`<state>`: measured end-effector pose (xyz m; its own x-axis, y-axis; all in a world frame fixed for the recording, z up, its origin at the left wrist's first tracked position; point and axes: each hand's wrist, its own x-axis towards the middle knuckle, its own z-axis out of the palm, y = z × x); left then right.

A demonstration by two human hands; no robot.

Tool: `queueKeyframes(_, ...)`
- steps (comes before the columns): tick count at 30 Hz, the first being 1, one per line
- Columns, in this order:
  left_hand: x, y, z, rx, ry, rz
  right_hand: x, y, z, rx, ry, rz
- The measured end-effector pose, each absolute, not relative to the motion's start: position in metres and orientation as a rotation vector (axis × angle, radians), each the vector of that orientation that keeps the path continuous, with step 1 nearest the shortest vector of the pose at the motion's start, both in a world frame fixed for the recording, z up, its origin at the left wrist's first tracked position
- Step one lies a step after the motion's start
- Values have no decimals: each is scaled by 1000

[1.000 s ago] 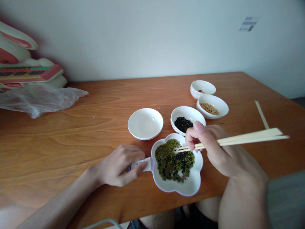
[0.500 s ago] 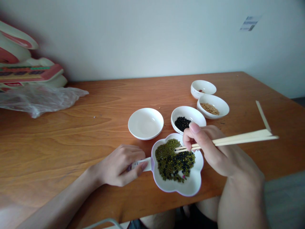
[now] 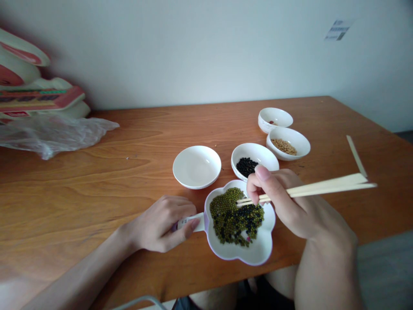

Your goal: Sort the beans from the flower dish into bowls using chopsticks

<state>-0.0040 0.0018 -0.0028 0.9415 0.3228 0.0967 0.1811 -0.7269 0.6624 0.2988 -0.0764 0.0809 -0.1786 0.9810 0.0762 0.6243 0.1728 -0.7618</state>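
Note:
My left hand (image 3: pixel 171 224) is closed round the handle of a white flower-shaped pan (image 3: pixel 260 249) with a lilac rim. Green beans (image 3: pixel 227 202) mixed with black beans (image 3: pixel 250 217) lie in the pan, along with a tiny pink bit. My right hand (image 3: pixel 284 198) grips a pair of wooden chopsticks (image 3: pixel 325 186), their tips close together among the beans near the pan's upper middle. A dark bean seems to sit at the tips. Just behind my right hand stands a white bowl (image 3: pixel 254 150) with black beans, partly hidden by my fingers.
A white bowl (image 3: pixel 196 167) with nothing visible inside stands behind the pan. Farther right are a bowl of tan beans (image 3: pixel 284 146) and a bowl (image 3: pixel 275 116) with a few reddish bits. A paper strip (image 3: pixel 356 156) lies at right; a plastic bag (image 3: pixel 61 133) and rabbit-like object (image 3: pixel 38 92) at left.
The view has shifted very slightly. Both hands, the chopsticks and the pan hold nearly the same positions, with the chopstick tips still among the beans.

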Motion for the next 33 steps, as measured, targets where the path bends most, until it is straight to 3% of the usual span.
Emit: queueKeyframes(33, -3, 3, -4, 2413, 363, 272, 301, -81, 82, -1573, -1865, 728)
